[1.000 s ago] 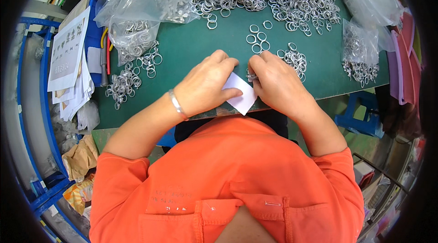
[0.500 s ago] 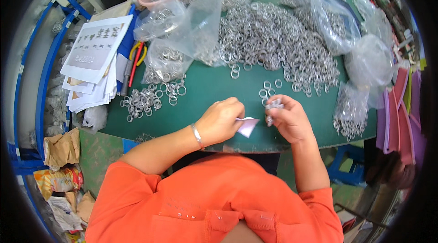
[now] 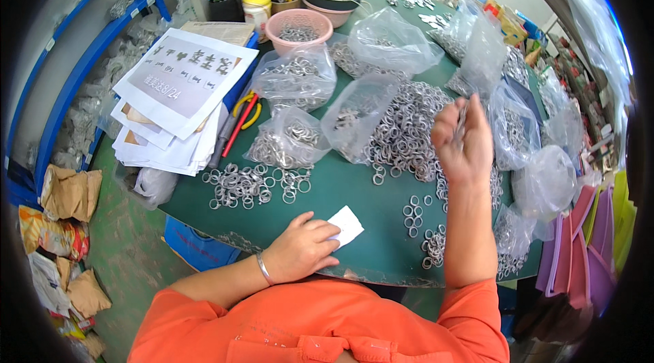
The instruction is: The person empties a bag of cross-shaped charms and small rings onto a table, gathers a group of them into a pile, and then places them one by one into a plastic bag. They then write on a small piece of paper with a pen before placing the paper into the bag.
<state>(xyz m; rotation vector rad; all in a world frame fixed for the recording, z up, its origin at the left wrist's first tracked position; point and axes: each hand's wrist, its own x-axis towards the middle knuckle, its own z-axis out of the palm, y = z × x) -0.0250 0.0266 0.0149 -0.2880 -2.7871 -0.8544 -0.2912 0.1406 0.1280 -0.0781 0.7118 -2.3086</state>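
Observation:
My left hand (image 3: 303, 250) is low over the near edge of the green table, its fingers closed on the edge of a small white slip of paper (image 3: 346, 224). My right hand (image 3: 466, 141) is raised, curled around a few grey metal rings (image 3: 461, 123) that show partly between the fingers. Beneath and beyond it spreads a big heap of metal rings (image 3: 409, 124). A small cluster of rings (image 3: 433, 247) lies beside my right forearm, with several loose rings (image 3: 412, 216) just to its left.
Another ring pile (image 3: 238, 186) lies at left, near clear bags of rings (image 3: 289, 138) and a pink basket (image 3: 298, 29). Printed sheets (image 3: 180, 80), a red pen (image 3: 240, 124) and yellow-handled pliers (image 3: 254, 114) are at far left. More bags (image 3: 511, 128) line the right side.
My right hand has moved forward, up over the ring heap. A small ring cluster now shows near where it was. My left hand has moved left and nearer me with the paper; the view has shifted.

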